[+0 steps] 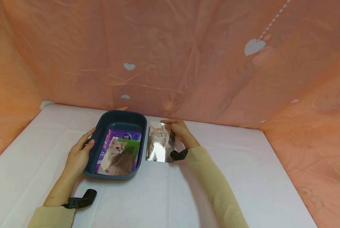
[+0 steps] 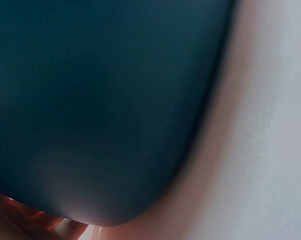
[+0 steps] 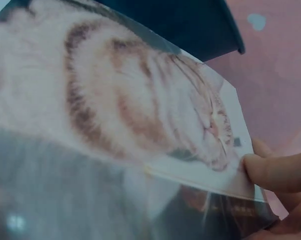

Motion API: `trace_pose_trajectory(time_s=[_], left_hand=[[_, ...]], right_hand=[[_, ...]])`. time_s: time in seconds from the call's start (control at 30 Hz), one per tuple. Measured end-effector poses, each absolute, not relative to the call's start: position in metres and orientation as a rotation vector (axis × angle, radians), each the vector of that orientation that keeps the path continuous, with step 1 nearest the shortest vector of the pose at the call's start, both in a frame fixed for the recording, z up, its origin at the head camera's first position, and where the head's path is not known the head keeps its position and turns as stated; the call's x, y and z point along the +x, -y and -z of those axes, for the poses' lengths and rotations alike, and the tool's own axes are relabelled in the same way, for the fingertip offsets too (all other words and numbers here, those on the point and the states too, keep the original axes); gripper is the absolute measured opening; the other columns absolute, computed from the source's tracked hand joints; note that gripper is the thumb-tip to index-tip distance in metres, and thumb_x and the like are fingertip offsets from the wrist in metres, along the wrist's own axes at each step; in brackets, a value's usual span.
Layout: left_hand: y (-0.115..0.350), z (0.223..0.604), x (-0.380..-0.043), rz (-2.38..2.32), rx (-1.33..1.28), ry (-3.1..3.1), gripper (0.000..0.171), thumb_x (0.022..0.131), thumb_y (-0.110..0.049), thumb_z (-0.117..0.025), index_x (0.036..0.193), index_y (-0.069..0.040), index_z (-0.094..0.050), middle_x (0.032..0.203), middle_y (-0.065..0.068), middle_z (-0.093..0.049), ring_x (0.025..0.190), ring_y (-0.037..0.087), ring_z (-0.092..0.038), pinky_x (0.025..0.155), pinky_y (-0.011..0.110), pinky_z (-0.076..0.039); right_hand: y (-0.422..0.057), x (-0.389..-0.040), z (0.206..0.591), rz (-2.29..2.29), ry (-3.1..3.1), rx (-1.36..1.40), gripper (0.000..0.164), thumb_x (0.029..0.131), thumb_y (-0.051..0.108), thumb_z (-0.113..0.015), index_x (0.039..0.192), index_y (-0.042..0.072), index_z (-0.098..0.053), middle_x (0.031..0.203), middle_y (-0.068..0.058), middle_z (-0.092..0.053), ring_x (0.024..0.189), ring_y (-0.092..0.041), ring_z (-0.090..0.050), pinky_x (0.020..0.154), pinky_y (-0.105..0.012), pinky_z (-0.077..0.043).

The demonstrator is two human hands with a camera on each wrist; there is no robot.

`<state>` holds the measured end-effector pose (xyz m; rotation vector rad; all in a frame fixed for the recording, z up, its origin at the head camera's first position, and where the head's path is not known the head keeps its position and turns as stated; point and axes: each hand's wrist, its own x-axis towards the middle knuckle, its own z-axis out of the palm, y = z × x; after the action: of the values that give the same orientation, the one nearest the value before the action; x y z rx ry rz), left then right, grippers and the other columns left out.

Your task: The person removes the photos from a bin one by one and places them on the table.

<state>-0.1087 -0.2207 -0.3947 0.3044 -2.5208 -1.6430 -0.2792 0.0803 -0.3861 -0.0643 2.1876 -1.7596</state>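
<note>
My left hand [image 1: 78, 157] grips the left side of a dark blue plastic tray [image 1: 143, 139], its thumb and fingertips at the rim. The left wrist view is mostly filled by the tray's outer wall [image 2: 100, 110], with some fingers [image 2: 65, 227] at the bottom corner. In the tray lies a photo of a grey-brown cat on green [image 1: 120, 158], overlapping a purple picture [image 1: 130, 134]. My right hand [image 1: 182, 130] pinches the top right corner of a glossy photo of a light tabby cat with closed eyes [image 1: 157, 136], just right of the tray. The photo bends slightly in the right wrist view.
A white cloth [image 1: 229, 177] covers the table. Behind it and at both sides hangs an orange-pink curtain [image 1: 164, 63] with pale hearts, close beyond the tray's far edge. A black wrist camera strap [image 1: 81, 200] sits on my left wrist.
</note>
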Motion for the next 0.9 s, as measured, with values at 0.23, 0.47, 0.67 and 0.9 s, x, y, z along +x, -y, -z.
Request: trace_pose_trajectory(time_s=[0.23,0.47,0.67,0.9], left_hand=[[0.220,0.396,-0.108,1.659,0.308,2.515,0.050,0.105,-0.033,-0.030,0.153,-0.020,-0.025,0.142,0.031,-0.035,0.123,0.046,-0.036,0.100,0.065,-0.027],[0.220,0.395,-0.108,1.673,0.305,2.503,0.050,0.105,-0.033,-0.029,0.153,-0.020,-0.025,0.142,0.032,-0.034,0.124,0.046,-0.035,0.101,0.067,-0.026],[0.220,0.395,-0.108,1.668,0.307,2.508,0.050,0.105,-0.034,-0.029,0.153,-0.021,-0.025,0.143,0.032,-0.034,0.124,0.046,-0.035,0.101,0.067,-0.026],[0.220,0.395,-0.108,1.669,0.317,2.519,0.050,0.105,-0.034,-0.029,0.153,-0.022,-0.024,0.144,0.032,-0.032,0.126,0.048,-0.034,0.102,0.068,-0.025]], right_hand=[[-0.082,-0.278,0.392,1.761,-2.220,-0.023,0.030,0.090,0.001,-0.060,0.119,0.000,-0.067,0.132,-0.013,-0.059,0.099,-0.014,-0.057,0.075,-0.021,-0.046],[-0.082,-0.280,0.396,1.799,-2.227,-0.003,0.032,0.085,0.000,-0.064,0.117,0.002,-0.069,0.123,-0.015,-0.065,0.102,-0.014,-0.059,0.075,-0.019,-0.046],[-0.082,-0.283,0.398,1.866,-2.231,0.067,0.035,0.083,-0.004,-0.065,0.118,0.000,-0.068,0.120,-0.018,-0.065,0.110,-0.028,-0.061,0.088,-0.029,-0.048],[-0.084,-0.286,0.396,1.925,-2.359,0.157,0.033,0.081,0.001,-0.066,0.113,-0.006,-0.068,0.122,-0.019,-0.063,0.119,-0.027,-0.053,0.101,-0.038,-0.043]])
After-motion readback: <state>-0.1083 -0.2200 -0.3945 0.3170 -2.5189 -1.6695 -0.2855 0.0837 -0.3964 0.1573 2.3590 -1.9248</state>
